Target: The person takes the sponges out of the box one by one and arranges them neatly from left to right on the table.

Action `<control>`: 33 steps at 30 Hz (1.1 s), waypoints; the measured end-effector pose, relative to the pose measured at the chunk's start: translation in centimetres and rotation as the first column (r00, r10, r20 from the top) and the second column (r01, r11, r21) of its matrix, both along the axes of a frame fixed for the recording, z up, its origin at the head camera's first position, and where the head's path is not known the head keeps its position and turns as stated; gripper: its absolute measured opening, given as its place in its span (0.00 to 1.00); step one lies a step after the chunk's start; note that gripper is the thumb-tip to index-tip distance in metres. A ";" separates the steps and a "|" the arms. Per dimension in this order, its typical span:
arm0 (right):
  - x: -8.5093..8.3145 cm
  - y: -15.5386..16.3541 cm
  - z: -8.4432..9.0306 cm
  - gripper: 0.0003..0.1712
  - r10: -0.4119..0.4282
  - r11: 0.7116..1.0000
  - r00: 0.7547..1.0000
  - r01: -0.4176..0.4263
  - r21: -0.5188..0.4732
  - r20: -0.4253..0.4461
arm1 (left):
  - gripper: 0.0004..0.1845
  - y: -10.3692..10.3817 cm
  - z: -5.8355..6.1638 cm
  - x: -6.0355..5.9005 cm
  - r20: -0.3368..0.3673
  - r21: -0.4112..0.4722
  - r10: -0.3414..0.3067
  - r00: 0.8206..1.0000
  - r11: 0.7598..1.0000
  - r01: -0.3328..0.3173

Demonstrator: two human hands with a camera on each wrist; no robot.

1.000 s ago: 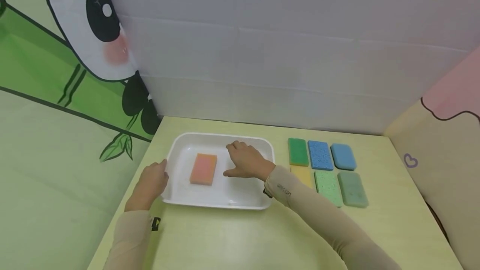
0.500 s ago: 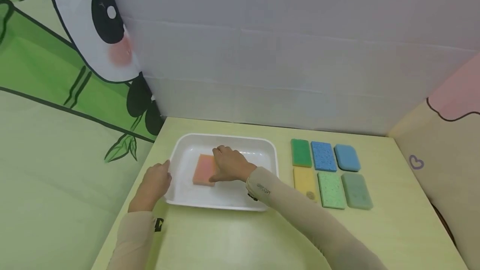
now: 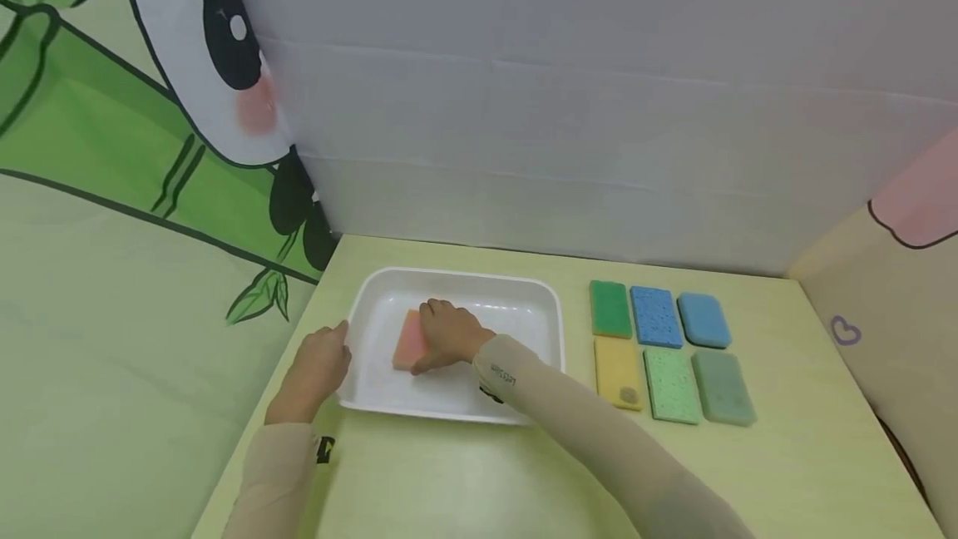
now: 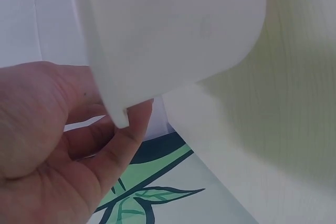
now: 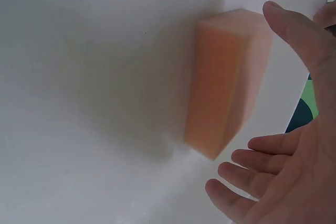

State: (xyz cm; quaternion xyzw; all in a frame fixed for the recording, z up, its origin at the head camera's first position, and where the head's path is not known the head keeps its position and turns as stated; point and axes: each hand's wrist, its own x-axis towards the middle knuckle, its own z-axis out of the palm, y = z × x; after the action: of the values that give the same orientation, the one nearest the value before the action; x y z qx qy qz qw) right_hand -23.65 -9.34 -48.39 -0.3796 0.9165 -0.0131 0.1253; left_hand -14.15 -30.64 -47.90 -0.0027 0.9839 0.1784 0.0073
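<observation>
In the head view, my left hand [image 3: 310, 373] grips the left rim of a white tray [image 3: 456, 274]. The left wrist view shows its thumb and curled fingers about the rim of the tray [image 4: 173, 30]. A pink sponge with orange sides [image 3: 407, 341] lies inside the tray, left of the middle. My right hand [image 3: 451, 335] is over the sponge's right part and hides some of it. Seen from the right wrist, the thumb and loosely spread fingers of the right hand [image 5: 299, 124] are at opposite ends of the sponge [image 5: 220, 77], not curled round it.
Right of the tray, several sponges lie in two rows on the pale table [image 3: 449, 481]: green [image 3: 610, 309], speckled blue [image 3: 656, 317] and plain blue [image 3: 703, 320] behind; yellow [image 3: 617, 368], light green [image 3: 671, 385] and grey-green [image 3: 723, 388] in front. A white wall [image 3: 561, 148] stands behind.
My right hand has moved left across the tray, from beside the pink sponge to over it. The left hand stays on the tray rim. The head view has shifted slightly.
</observation>
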 end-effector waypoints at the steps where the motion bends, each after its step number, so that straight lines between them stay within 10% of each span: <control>1: 0.0 -0.1 0.0 0.60 0.001 1.000 1.000 -0.001 0.007 0.003 | 0.23 0.0 0.1 0.0 -0.005 -0.006 -0.005 1.000 1.000 0.005; 19: 0.2 -0.6 -0.9 0.49 0.013 1.000 1.000 -0.013 0.023 -0.007 | 0.22 -0.9 0.1 0.4 -0.038 -0.013 -0.038 0.999 0.999 0.038; 33: 0.9 3.0 2.5 0.45 0.082 0.995 0.992 -0.076 0.060 -0.098 | 0.23 -1.0 -0.3 0.1 -0.030 -0.008 -0.043 0.999 0.999 0.043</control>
State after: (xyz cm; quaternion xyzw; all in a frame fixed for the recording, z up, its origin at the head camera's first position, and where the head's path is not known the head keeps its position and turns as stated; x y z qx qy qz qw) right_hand -22.74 -6.32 -45.88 -0.4122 0.9059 0.0364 0.0901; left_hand -14.03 -31.61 -48.24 0.0212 0.9844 0.1748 -0.0038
